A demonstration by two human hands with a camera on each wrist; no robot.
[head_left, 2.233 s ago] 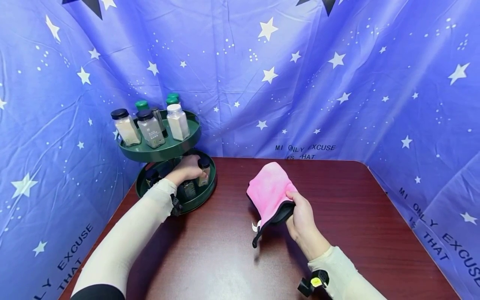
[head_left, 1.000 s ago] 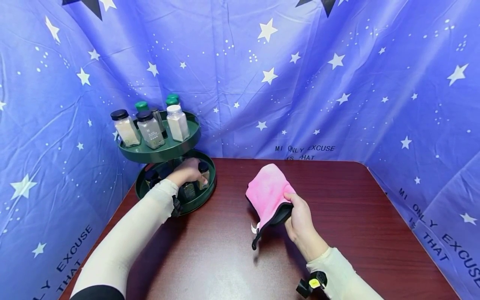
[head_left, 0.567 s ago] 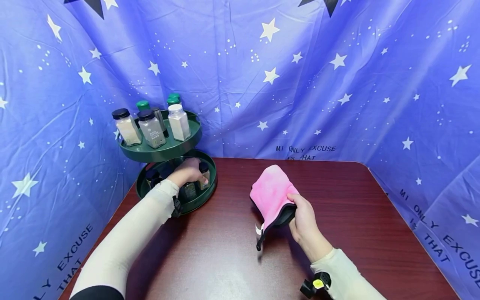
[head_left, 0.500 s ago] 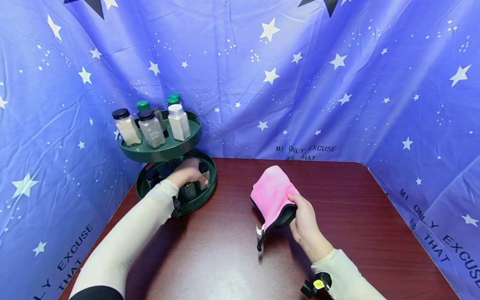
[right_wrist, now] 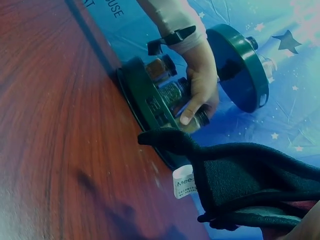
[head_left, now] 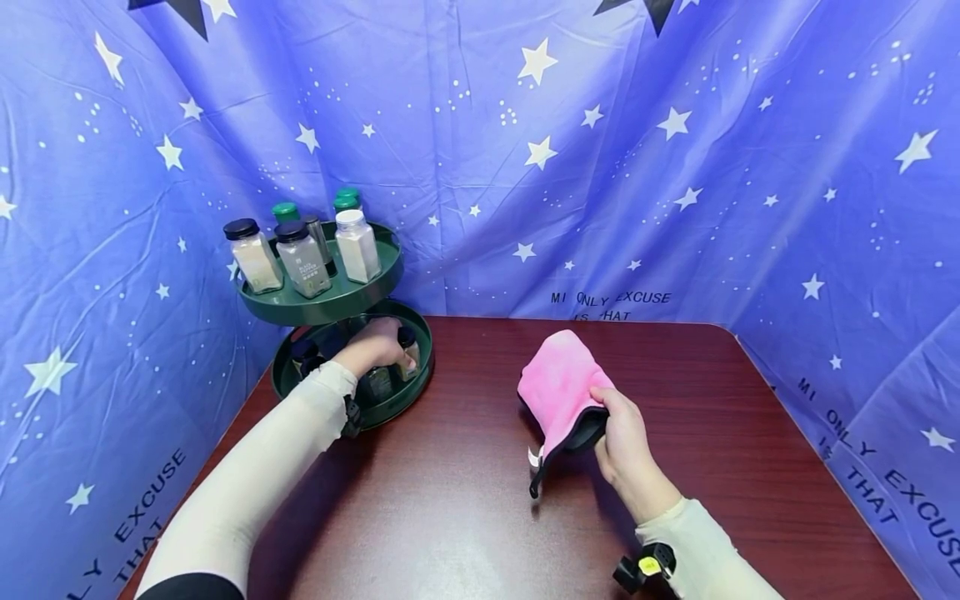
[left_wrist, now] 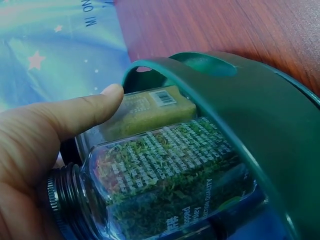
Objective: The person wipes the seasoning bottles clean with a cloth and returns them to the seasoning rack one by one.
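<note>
My left hand reaches into the lower tier of a green two-tier turntable rack. It grips a spice jar with a dark lid, its thumb lying along the glass; the other fingers are hidden behind. Yellowish contents and a barcode label show on this jar in the left wrist view. Beside it stands a jar of green dried herbs, close to the palm. My right hand pinches a pink cloth with black edging, thumb on top, held above the table. A white tag hangs from the cloth.
On the upper tier stand several jars, among them a white-lidded jar and a black pepper jar. The dark red wooden table lies beneath. Blue star-printed curtains enclose the back and sides.
My right hand has shifted slightly to the right, carrying the pink cloth along. The left hand stays at the same jar, and the rack has not visibly moved.
</note>
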